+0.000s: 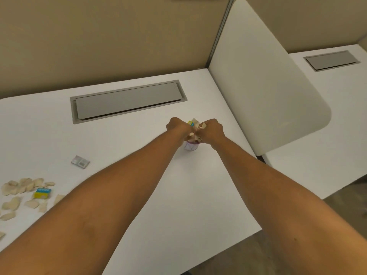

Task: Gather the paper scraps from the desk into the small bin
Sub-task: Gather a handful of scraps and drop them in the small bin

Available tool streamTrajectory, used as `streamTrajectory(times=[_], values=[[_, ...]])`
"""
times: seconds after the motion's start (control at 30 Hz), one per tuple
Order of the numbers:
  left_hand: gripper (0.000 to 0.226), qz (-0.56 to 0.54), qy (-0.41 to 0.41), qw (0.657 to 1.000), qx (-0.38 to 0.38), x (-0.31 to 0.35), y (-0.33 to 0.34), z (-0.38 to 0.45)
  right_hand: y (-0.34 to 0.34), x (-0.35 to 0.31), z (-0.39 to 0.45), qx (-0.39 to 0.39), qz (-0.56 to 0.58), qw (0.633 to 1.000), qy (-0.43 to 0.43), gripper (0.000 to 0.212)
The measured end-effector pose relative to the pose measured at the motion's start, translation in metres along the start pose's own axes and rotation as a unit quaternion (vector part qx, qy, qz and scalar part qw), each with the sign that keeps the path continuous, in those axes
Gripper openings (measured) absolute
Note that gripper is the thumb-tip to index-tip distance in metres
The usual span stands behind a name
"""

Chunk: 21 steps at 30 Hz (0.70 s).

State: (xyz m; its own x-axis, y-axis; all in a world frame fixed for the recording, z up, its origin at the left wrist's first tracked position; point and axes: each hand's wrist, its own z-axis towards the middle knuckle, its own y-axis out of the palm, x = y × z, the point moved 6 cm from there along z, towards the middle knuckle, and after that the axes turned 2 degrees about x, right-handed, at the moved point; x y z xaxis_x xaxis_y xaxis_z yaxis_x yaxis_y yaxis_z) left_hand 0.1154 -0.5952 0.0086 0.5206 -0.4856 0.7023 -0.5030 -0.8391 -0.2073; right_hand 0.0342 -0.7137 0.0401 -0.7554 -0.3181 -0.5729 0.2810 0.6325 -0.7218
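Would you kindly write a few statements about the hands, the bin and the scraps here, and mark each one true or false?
1. Both hands, left hand and right hand, hold paper scraps above the small bin. True.
2. All scraps are off the desk. False: loose scraps remain at its left edge.
3. The bin lies tipped over. False: it stands upright.
4. A yellow and blue piece lies among the loose scraps. True.
5. The grey hatch stands open. False: it is shut.
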Motion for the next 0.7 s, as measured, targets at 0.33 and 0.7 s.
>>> streamTrajectory(times=[0.33,0.7], values=[[0.021,-0.085,-0.061,0.986,-0.129,0.023,0.004,-0.035,-0.007,0.0,0.013,-0.054,0.043,0.997,0.025,0.025],[0.054,-0.157,-0.1,0.973,-0.136,0.023,0.004,-0.032,-0.01,-0.002,0.01,-0.008,0.034,0.999,0.037,0.009]])
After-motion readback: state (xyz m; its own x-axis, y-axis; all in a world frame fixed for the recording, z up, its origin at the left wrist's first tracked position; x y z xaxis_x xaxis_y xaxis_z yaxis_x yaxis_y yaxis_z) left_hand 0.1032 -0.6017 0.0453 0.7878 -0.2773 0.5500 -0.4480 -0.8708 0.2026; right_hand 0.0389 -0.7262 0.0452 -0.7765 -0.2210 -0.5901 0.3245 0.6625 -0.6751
